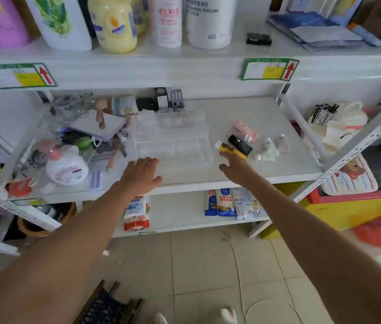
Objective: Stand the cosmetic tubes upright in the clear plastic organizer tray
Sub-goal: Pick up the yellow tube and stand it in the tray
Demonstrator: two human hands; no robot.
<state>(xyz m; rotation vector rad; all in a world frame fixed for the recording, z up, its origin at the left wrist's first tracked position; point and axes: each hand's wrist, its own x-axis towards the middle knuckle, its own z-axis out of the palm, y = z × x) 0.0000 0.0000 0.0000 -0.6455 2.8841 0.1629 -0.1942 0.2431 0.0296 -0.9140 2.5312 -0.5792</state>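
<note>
Setting: a white shop shelf (pixel 243 113), mid-level, seen from above.
Organizer tray (pixel 173 139): clear plastic, several compartments, at the shelf's middle; no tube visible inside it, though its transparency makes the far compartments hard to read.
Yellow tube (pixel 231 149): lying flat, white cap toward the tray, just right of the tray's near corner.
Black tube (pixel 239 145): lying flat, touching or just beside the yellow one.
Pink tube (pixel 245 130): lying flat, behind the black one.
Small pale tubes (pixel 269 148): a loose cluster lying further right; exact count unclear.
Left hand (pixel 141 173): fingers spread, palm down, at the tray's near-left edge; holds nothing.
Right hand (pixel 235 167): fingers extended and loosely apart, fingertips touching or nearly touching the yellow tube; not closed around it.
Progress: judged at the very start; nothing stands upright yet.
Remaining: every tube is left to lift and stand, probably the yellow one first.
</note>
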